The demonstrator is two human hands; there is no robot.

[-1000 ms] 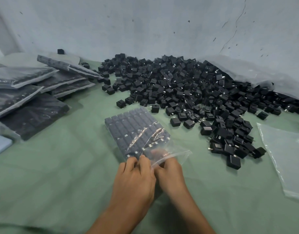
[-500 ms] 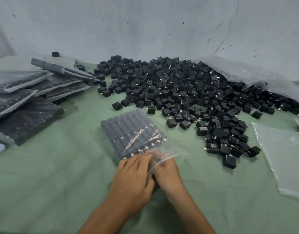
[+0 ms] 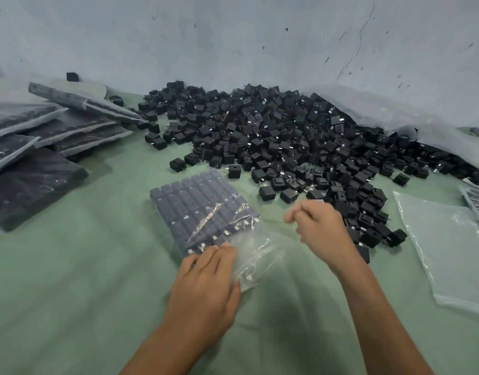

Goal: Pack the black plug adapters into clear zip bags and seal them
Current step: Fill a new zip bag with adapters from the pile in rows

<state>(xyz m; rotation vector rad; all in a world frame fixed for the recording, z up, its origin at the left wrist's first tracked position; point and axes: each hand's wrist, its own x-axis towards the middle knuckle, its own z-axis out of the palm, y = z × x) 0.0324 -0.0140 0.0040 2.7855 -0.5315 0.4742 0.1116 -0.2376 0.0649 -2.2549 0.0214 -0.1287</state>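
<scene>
Packed zip bag under my left hand, my right hand free.

My left hand [image 3: 206, 290] lies flat, its nearly straight fingers pressing the mouth end of the clear plastic zip bag [image 3: 260, 253]. The bag lies on the green cloth-covered table [image 3: 70, 280], filled with rows of black cube-shaped plug adapters [image 3: 197, 209]. My right hand [image 3: 319, 228] hovers just beside it, loosely curled and holding nothing. The loose pile of black adapters [image 3: 273, 131] lies beyond, a stack of filled bags [image 3: 78, 125] at the left, and an empty clear bag [image 3: 444, 239] at the right.
</scene>
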